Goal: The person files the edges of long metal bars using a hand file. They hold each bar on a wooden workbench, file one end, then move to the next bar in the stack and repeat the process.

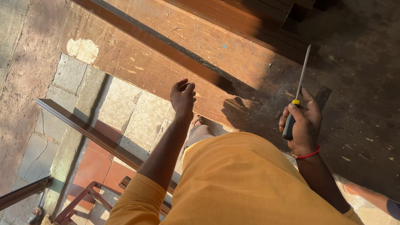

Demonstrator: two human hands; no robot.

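Observation:
My right hand (pixel 305 121) grips the black-and-yellow handle of a chisel (pixel 301 81), its long metal blade pointing up and away over a wide brown wooden board (pixel 175 54). My left hand (pixel 182 98) hovers at the near edge of that board, fingers loosely curled, holding nothing. A darker wooden strip (pixel 166 46) lies diagonally on the board. I wear an orange-yellow shirt and a red thread on the right wrist.
A long dark wooden moulding (pixel 87 131) runs diagonally over the stone-tiled floor (pixel 141 121) at the left. More dark wood lengths (pixel 258 16) are stacked at the top. A red metal frame (pixel 83 200) stands low left. Another person's limb (pixel 371 196) shows at the lower right.

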